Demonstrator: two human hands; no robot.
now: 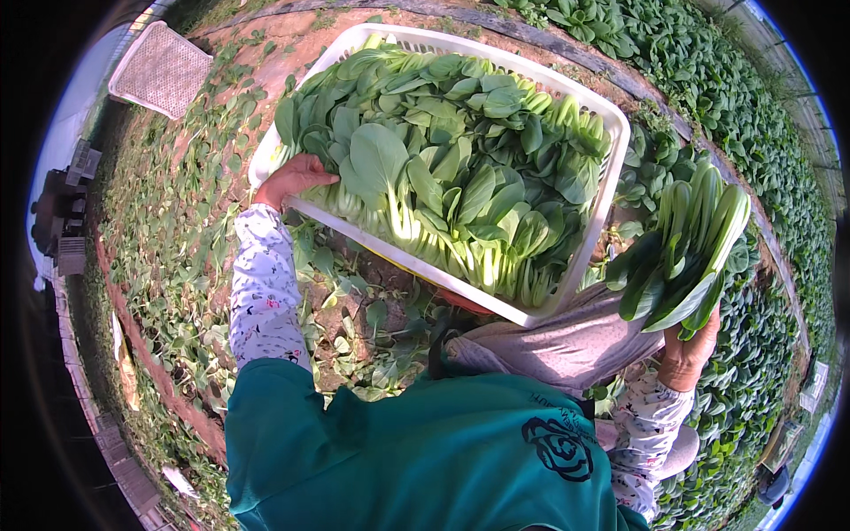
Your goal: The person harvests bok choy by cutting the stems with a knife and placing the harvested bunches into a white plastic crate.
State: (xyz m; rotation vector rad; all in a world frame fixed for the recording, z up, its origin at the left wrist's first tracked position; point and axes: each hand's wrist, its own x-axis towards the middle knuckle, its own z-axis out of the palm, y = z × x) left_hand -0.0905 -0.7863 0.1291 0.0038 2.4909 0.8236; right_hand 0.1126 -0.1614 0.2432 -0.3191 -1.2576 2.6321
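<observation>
A bunch of bok choy point(695, 239) is in my right hand point(691, 352), held out to the right of the crate. Its pale stems point up and its dark leaves hang around my fingers. My left hand point(297, 180) rests at the near left rim of a white plastic crate point(615, 142), thumb stretched toward the leaves; some fingertips are hidden. Bok choy point(434, 115) fills the crate in rows, with pale stems showing along the near and far right sides. One broad-leaved plant point(379, 159) lies on top beside my left hand.
An upturned-looking pale crate point(161, 71) sits at the far left. Loose leaves point(177, 283) litter the soil on the left. Growing bok choy point(708, 80) stands in beds on the right, along a dark strip point(611, 66). My covered knee point(558, 341) is against the crate's near side.
</observation>
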